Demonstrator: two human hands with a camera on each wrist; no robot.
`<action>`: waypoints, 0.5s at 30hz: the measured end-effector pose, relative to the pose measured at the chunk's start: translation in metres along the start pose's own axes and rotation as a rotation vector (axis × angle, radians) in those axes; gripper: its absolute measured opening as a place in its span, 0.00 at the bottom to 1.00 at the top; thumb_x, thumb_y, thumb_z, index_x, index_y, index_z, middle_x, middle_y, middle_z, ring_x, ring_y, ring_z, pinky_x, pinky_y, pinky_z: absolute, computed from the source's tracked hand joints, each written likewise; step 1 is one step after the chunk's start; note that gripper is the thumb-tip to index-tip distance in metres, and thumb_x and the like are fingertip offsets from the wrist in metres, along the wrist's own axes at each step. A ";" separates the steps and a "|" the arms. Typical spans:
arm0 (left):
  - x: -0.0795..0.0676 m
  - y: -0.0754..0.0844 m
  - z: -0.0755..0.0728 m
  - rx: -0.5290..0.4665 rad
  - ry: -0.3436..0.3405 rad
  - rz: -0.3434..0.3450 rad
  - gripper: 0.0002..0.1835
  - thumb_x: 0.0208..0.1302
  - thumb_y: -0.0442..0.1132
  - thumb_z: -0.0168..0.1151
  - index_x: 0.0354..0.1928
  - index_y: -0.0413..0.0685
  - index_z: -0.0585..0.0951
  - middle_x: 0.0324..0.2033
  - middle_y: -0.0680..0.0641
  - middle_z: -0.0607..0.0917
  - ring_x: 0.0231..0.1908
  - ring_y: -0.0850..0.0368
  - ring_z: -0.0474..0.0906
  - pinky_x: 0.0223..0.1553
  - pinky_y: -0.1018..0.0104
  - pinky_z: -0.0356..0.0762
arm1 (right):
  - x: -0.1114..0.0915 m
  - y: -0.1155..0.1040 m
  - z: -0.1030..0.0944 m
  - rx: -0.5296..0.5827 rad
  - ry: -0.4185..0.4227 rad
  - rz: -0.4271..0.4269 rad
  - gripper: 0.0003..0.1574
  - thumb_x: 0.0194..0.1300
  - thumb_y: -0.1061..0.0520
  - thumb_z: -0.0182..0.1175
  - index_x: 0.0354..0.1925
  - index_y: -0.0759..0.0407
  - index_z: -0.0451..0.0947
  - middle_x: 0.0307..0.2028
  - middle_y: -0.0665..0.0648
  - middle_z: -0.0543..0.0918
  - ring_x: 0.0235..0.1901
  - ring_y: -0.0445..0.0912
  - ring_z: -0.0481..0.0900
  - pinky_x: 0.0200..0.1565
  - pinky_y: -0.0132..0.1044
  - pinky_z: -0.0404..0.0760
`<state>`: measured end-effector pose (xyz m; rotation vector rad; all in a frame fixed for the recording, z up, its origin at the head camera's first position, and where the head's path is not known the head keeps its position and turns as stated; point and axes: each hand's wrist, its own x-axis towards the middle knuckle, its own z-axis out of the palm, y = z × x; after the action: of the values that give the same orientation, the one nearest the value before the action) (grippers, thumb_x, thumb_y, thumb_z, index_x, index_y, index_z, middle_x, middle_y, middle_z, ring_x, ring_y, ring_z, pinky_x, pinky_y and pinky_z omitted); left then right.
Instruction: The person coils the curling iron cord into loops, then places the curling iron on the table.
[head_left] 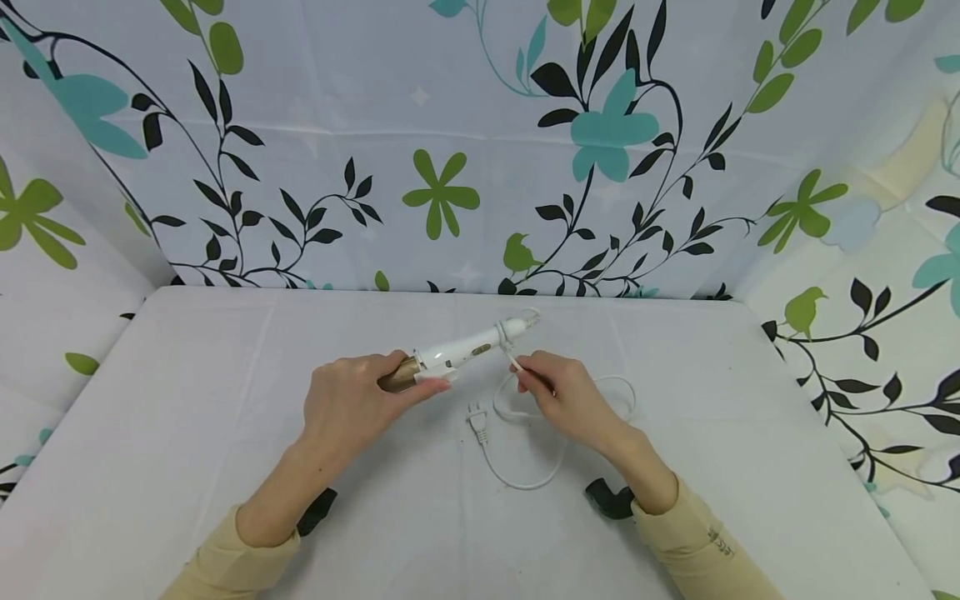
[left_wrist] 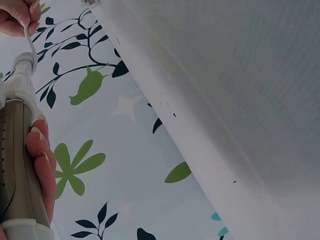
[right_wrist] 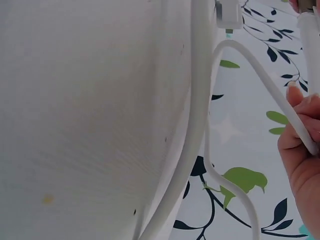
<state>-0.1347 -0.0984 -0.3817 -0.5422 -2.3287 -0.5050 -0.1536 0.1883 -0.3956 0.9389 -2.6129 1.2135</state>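
Note:
A curling iron (head_left: 461, 350), with a white handle and a gold-brown barrel, is held above the table, its handle pointing up and right. My left hand (head_left: 352, 396) grips it by the barrel; the left wrist view shows fingers curled round the perforated brown barrel (left_wrist: 17, 160). A loop of white power cord (head_left: 521, 487) goes round the handle near its tail end. My right hand (head_left: 570, 400) pinches the cord just below that loop. In the right wrist view the cord (right_wrist: 270, 82) runs into the fingers. The two-pin plug (head_left: 477, 421) lies on the table between the hands.
The rest of the cord lies in loose loops on the white-covered table (head_left: 187, 417), under and beside my right hand. Black wrist-worn parts (head_left: 609, 500) show beside the forearms. A patterned cloth (head_left: 450, 125) hangs behind the table and at the sides.

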 end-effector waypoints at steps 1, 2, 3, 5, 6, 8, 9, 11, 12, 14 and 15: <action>0.000 0.000 0.000 0.001 0.009 0.002 0.39 0.58 0.82 0.41 0.15 0.56 0.69 0.12 0.61 0.52 0.13 0.67 0.47 0.14 0.70 0.44 | 0.000 0.000 0.000 0.002 0.013 0.018 0.09 0.71 0.68 0.57 0.44 0.63 0.83 0.28 0.58 0.81 0.22 0.36 0.69 0.24 0.29 0.69; 0.000 0.000 0.000 0.002 0.017 0.004 0.38 0.58 0.82 0.41 0.15 0.56 0.69 0.12 0.61 0.52 0.13 0.67 0.47 0.14 0.70 0.44 | 0.000 0.000 0.001 0.005 0.026 0.037 0.08 0.71 0.67 0.57 0.44 0.63 0.83 0.28 0.59 0.81 0.22 0.36 0.69 0.23 0.29 0.69; 0.000 0.000 0.000 0.001 0.022 0.004 0.38 0.58 0.82 0.42 0.15 0.56 0.68 0.12 0.61 0.52 0.13 0.67 0.47 0.14 0.70 0.44 | 0.000 0.000 0.001 0.013 0.041 0.061 0.08 0.71 0.67 0.58 0.44 0.64 0.83 0.29 0.59 0.81 0.21 0.37 0.70 0.23 0.29 0.69; 0.000 -0.001 0.000 0.003 0.031 0.006 0.38 0.58 0.82 0.43 0.15 0.56 0.66 0.12 0.61 0.52 0.13 0.67 0.47 0.14 0.70 0.44 | 0.000 -0.001 0.001 0.038 0.076 0.118 0.08 0.71 0.65 0.59 0.45 0.64 0.83 0.29 0.60 0.83 0.21 0.38 0.71 0.23 0.30 0.70; 0.000 -0.001 0.000 0.004 0.033 0.007 0.38 0.58 0.82 0.43 0.15 0.56 0.66 0.12 0.61 0.52 0.13 0.67 0.47 0.14 0.70 0.44 | 0.000 -0.001 0.001 0.050 0.096 0.151 0.08 0.71 0.64 0.59 0.45 0.64 0.83 0.29 0.60 0.84 0.21 0.39 0.72 0.23 0.30 0.70; 0.001 -0.001 0.000 0.004 0.035 0.007 0.38 0.58 0.81 0.43 0.15 0.56 0.66 0.12 0.61 0.52 0.12 0.67 0.47 0.14 0.70 0.44 | 0.000 0.000 0.001 0.070 0.134 0.230 0.08 0.71 0.61 0.60 0.45 0.63 0.83 0.29 0.60 0.85 0.21 0.41 0.74 0.24 0.30 0.71; 0.001 -0.001 0.000 0.004 0.037 0.009 0.38 0.59 0.81 0.43 0.15 0.55 0.66 0.12 0.61 0.52 0.12 0.67 0.47 0.14 0.70 0.44 | 0.001 0.000 0.000 0.084 0.150 0.268 0.08 0.71 0.60 0.61 0.45 0.63 0.83 0.28 0.61 0.85 0.21 0.42 0.75 0.24 0.30 0.72; 0.001 -0.001 0.000 0.007 0.042 0.010 0.38 0.59 0.81 0.43 0.15 0.55 0.67 0.12 0.61 0.53 0.12 0.67 0.47 0.14 0.70 0.44 | 0.002 0.001 -0.001 0.111 0.176 0.337 0.08 0.70 0.59 0.62 0.43 0.63 0.83 0.27 0.61 0.85 0.22 0.44 0.77 0.25 0.30 0.73; 0.001 -0.001 0.000 0.010 0.045 0.011 0.38 0.59 0.81 0.43 0.14 0.55 0.66 0.12 0.60 0.53 0.12 0.67 0.47 0.14 0.70 0.44 | 0.002 0.002 -0.002 0.122 0.187 0.363 0.08 0.70 0.59 0.63 0.42 0.63 0.83 0.26 0.61 0.85 0.22 0.45 0.78 0.26 0.30 0.74; 0.001 -0.001 0.000 0.012 0.053 0.012 0.38 0.59 0.81 0.43 0.14 0.55 0.66 0.11 0.60 0.53 0.12 0.67 0.47 0.14 0.70 0.44 | 0.003 0.002 -0.003 0.143 0.212 0.405 0.08 0.69 0.58 0.64 0.41 0.63 0.83 0.26 0.61 0.84 0.23 0.46 0.78 0.26 0.30 0.75; 0.001 -0.001 0.000 0.012 0.059 0.012 0.38 0.59 0.81 0.43 0.14 0.55 0.66 0.11 0.60 0.53 0.12 0.67 0.47 0.13 0.70 0.44 | 0.004 0.003 -0.004 0.154 0.224 0.419 0.09 0.69 0.58 0.64 0.40 0.64 0.83 0.26 0.62 0.84 0.23 0.46 0.78 0.26 0.30 0.75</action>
<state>-0.1358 -0.0992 -0.3814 -0.5283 -2.2703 -0.4943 -0.1589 0.1909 -0.3938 0.2481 -2.6356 1.5257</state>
